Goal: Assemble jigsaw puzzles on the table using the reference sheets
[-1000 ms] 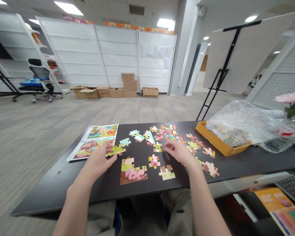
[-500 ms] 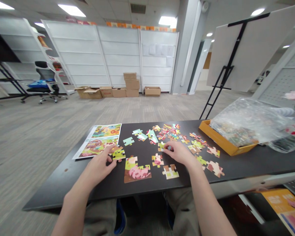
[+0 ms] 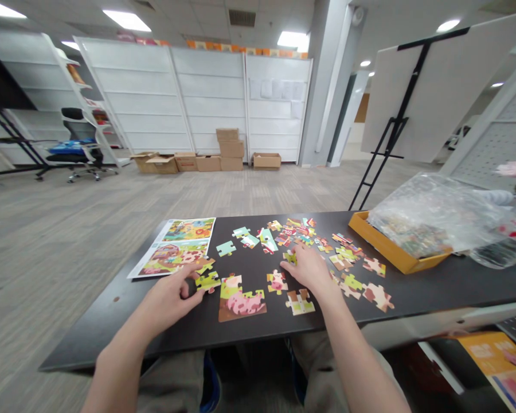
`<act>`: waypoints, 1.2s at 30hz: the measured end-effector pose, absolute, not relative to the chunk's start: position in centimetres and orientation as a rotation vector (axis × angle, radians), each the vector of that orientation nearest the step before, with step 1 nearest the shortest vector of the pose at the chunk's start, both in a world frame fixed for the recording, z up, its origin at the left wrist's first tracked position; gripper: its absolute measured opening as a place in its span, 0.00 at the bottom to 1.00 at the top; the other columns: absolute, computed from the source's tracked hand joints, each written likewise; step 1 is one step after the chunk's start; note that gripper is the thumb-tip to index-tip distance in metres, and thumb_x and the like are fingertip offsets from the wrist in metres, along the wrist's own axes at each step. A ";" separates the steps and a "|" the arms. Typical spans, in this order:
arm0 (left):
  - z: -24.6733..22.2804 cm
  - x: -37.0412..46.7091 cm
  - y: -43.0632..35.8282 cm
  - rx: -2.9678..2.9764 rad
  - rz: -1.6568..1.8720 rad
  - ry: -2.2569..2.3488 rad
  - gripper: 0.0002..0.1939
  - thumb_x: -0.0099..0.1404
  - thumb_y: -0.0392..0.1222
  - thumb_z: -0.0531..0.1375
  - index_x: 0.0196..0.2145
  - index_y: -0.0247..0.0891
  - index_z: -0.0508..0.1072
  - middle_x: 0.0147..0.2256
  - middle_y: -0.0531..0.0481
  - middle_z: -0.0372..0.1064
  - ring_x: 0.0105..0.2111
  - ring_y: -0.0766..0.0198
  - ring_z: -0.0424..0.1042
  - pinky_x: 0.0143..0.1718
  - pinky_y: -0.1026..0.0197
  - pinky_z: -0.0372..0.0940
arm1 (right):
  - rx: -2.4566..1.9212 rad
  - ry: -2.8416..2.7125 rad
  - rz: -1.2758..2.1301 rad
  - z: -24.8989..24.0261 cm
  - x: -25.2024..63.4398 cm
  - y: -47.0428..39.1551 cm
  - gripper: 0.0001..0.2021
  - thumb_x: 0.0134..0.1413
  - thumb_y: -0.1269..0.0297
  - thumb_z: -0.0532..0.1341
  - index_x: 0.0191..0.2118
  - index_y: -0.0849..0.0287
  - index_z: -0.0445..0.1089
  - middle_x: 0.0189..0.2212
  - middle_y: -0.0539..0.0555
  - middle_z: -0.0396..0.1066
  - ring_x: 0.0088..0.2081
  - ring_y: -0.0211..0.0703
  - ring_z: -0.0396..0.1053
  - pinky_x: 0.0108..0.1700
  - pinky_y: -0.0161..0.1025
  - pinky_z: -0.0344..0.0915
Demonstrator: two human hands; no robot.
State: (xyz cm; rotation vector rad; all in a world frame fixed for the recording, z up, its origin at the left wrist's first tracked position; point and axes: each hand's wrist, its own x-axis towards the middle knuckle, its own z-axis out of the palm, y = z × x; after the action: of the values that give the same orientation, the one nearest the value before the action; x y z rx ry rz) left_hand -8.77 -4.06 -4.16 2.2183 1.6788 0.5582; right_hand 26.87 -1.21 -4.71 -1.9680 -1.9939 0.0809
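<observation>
On the black table, my left hand (image 3: 165,299) rests beside two green puzzle pieces. Its fingertips touch the upper piece (image 3: 206,265), and the thumb lies against the lower green piece (image 3: 208,281), with a gap between thumb and fingers. My right hand (image 3: 308,268) has thumb and fingers closed around a small green puzzle piece (image 3: 289,257), partly covered. Between the hands lies a joined section with a pink spotted pig (image 3: 243,303). A cow-face piece (image 3: 277,281) and a joined brown-and-white pair (image 3: 300,302) sit to its right.
A printed picture sheet (image 3: 172,250) lies at the table's left. Loose pale-blue pieces (image 3: 226,248) and red barn pieces (image 3: 289,230) spread along the back. Cow-patch pieces (image 3: 377,295) lie at right, near a yellow box (image 3: 380,248) holding a plastic bag (image 3: 430,212).
My left hand has shifted slightly left and toward me, and a second green piece now shows under its fingertips. My right hand has turned slightly, its thumb now showing beside the small green piece.
</observation>
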 end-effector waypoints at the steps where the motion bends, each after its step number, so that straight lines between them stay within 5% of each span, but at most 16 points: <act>1: -4.1 -8.8 -4.2 2.211 0.562 1.659 0.29 0.62 0.56 0.57 0.56 0.37 0.69 0.21 0.60 0.64 0.21 0.62 0.66 0.27 0.62 0.57 | -1.965 -2.003 0.100 -4.7 26.9 -1.1 0.14 0.58 0.52 0.65 0.41 0.58 0.71 0.44 0.64 0.75 0.46 0.57 0.73 0.45 0.45 0.65; 9: -4.3 -9.8 -4.5 2.184 0.505 1.614 0.27 0.60 0.57 0.59 0.51 0.38 0.73 0.22 0.59 0.62 0.23 0.64 0.65 0.28 0.62 0.58 | -1.743 -2.124 0.331 -5.0 29.5 -0.8 0.10 0.56 0.61 0.66 0.42 0.57 0.72 0.38 0.55 0.74 0.40 0.49 0.72 0.41 0.41 0.64; 26: -3.6 -7.1 -4.1 2.288 0.557 1.617 0.22 0.62 0.49 0.55 0.50 0.39 0.75 0.23 0.55 0.65 0.25 0.60 0.68 0.31 0.60 0.62 | -1.551 -2.113 0.558 -5.1 30.1 -1.3 0.23 0.50 0.79 0.60 0.52 0.55 0.73 0.50 0.56 0.77 0.53 0.51 0.73 0.56 0.47 0.67; 31: -3.3 -3.3 -4.1 2.369 0.607 1.507 0.16 0.68 0.48 0.54 0.47 0.41 0.76 0.39 0.48 0.77 0.33 0.59 0.75 0.37 0.58 0.66 | -1.543 -2.144 0.532 -4.3 29.5 -1.4 0.23 0.49 0.79 0.61 0.50 0.55 0.75 0.50 0.56 0.78 0.52 0.52 0.73 0.56 0.47 0.67; 36: -3.5 0.1 -3.8 2.392 0.598 1.432 0.13 0.68 0.46 0.57 0.47 0.43 0.76 0.45 0.47 0.78 0.43 0.55 0.77 0.44 0.56 0.68 | -1.522 -2.147 0.502 -4.3 29.5 -1.6 0.17 0.52 0.73 0.64 0.48 0.55 0.75 0.48 0.56 0.78 0.50 0.51 0.74 0.54 0.46 0.68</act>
State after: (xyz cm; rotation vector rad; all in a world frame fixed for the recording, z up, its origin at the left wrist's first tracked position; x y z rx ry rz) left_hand 0.07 -3.78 -3.51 2.3922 1.4323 0.5979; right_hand 29.45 -1.60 -4.31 -1.5217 -2.1474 0.5024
